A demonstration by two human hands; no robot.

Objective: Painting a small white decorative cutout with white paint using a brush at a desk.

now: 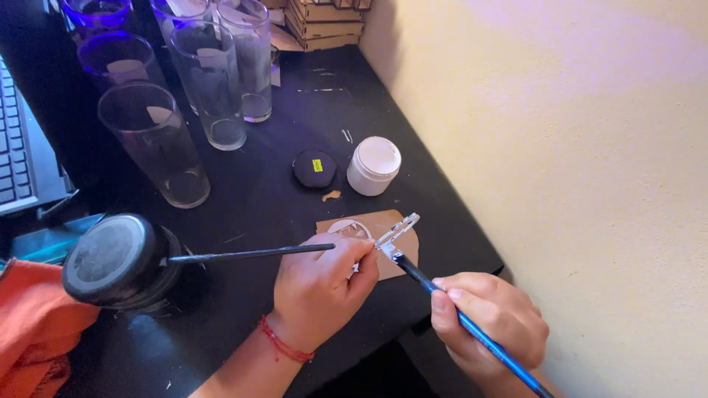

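**Two hands paint a small cut-out piece over a scrap of card**

Seen from above on a black desk (243, 199), the left hand (321, 287) pinches a small, pale, openwork cut-out piece (397, 229) between its fingertips and lifts it just above a brown scrap of card (404, 247), which seems to be there to catch drips. The same hand also has a thin dark-handled brush (243, 255) tucked against it, its handle pointing left towards a round black container (118, 259).

The right hand (488, 320) is closed, pen-fashion, around a blue-handled brush (472, 328), whose tip touches the lower end of the piece.

Beyond the card stand a white jar (374, 166), open, and its black lid (314, 168), near enough to dip into. Tall clear glasses (214, 88) stand at the back left, an orange cloth (33, 324) at the lower left.
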